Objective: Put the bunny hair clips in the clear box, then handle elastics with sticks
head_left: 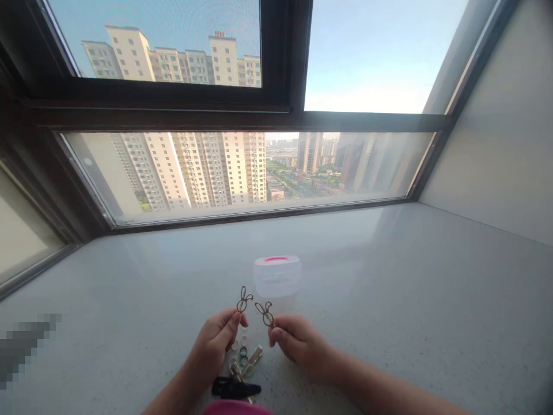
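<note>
Okay, I see left hand (219, 334) pinching rabbit ornament (244, 299), right hand (299, 343) pinching matching ornament (265, 312), both jutting above the grip; thin metallic-looking loops.

No text can be read; the rooftop sign (220, 34) is too small.

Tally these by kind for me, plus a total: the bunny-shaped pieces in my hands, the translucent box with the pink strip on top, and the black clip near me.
Bunny-shaped pieces, one per hand: 2
Translucent box: 1
Black clip: 1
Total: 4
</note>
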Tool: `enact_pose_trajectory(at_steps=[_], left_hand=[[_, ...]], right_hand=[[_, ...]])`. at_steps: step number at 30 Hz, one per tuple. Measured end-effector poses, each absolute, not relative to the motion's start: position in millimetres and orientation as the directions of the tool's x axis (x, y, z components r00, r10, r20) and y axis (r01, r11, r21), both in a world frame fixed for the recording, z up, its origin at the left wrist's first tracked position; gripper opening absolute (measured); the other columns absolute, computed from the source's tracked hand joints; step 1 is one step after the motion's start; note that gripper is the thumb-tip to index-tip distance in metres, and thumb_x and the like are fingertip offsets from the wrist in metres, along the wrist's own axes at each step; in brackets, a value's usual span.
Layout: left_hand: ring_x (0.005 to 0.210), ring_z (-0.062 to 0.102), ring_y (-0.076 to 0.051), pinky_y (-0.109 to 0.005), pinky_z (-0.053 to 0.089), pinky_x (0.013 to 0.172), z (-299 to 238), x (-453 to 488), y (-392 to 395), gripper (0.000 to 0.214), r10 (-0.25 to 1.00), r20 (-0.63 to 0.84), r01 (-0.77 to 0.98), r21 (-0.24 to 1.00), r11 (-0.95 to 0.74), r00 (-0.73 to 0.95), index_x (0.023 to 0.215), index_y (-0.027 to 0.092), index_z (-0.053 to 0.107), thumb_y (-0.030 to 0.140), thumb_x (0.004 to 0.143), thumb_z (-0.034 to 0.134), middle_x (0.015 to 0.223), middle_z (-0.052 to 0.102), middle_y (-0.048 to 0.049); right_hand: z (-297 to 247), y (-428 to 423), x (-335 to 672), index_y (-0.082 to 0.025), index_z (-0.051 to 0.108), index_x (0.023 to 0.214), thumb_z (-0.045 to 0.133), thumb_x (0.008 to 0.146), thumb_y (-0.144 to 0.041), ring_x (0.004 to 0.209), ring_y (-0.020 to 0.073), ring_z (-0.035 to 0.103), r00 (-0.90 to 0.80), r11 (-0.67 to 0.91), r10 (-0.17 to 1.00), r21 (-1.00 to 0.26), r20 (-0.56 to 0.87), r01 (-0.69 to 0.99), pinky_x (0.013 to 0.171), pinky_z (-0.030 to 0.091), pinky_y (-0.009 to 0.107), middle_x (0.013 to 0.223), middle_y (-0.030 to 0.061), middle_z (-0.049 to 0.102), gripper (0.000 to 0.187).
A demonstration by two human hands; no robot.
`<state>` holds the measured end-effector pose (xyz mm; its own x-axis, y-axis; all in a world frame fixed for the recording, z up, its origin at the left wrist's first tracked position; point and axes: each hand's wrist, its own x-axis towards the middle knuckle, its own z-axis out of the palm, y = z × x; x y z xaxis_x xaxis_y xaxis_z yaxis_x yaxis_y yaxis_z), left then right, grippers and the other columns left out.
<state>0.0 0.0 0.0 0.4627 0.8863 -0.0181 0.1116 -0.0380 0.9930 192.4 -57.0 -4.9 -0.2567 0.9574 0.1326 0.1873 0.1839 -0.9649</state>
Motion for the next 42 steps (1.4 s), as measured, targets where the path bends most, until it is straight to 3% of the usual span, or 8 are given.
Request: enact_pose_trajectory(at_steps=[42], left_hand=[[0.041, 0.019, -0.006, -0.017, 0.015, 0.039, 0.1, 0.4, 0.5, 0.033, 0.898, -0.021, 0.114, 0.993, -0.033, 0.440, 0.071, 0.014, 0.056, 0.044, 0.080, 0.046, 0.043, 0.023, 0.0102]], right_hand=[[-3.6, -57.4, 191.6, -0.013, 0.054, 0.069, 0.043, 0.083, -0.043, 0.055, 0.0086, 0.033, -0.248, 0.178, 0.960, -0.965, 0.128, 0.192, 0.053, 0.029, 0.020, 0.056, -0.0036, 0.037, 0.034]])
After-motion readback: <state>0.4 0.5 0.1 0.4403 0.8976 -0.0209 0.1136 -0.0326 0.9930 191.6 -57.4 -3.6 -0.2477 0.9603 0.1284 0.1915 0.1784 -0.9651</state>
